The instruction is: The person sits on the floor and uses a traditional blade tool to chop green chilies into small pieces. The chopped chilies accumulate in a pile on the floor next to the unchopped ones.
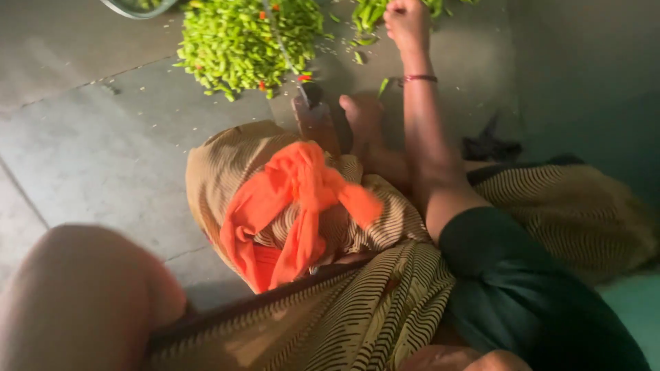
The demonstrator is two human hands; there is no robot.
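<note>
One hand in view: the right hand (407, 22) shows at the top edge of the head view, arm stretched forward from a dark green sleeve (509, 275).
Right hand state: fingers curled down onto a small heap of green pods (368, 12); it touches them, but whether it actually grips any cannot be told, since the frame edge cuts the fingers off.
Right wrist: a thin red bangle (420, 78) circles it.
Left hand: not visible; only a bare rounded limb (82, 295), knee or arm, fills the lower left corner.
Cut pieces: a large pile of chopped green pieces (247, 41) with a few red bits lies on the grey floor (103, 137), left of the hand and apart from it.
Blade: a curved upright blade (282, 41) rises from a wooden base (315, 120), standing between the chopped pile and the right arm.
Foot: a bare foot (363, 117) rests just beside the wooden base, on its right.
Clothing: striped tan cloth (385, 302) covers the lap, with an orange cloth (295, 199) knotted over the raised knee.
Bowl: a rim of a bowl (137, 8) shows at the top left corner.
</note>
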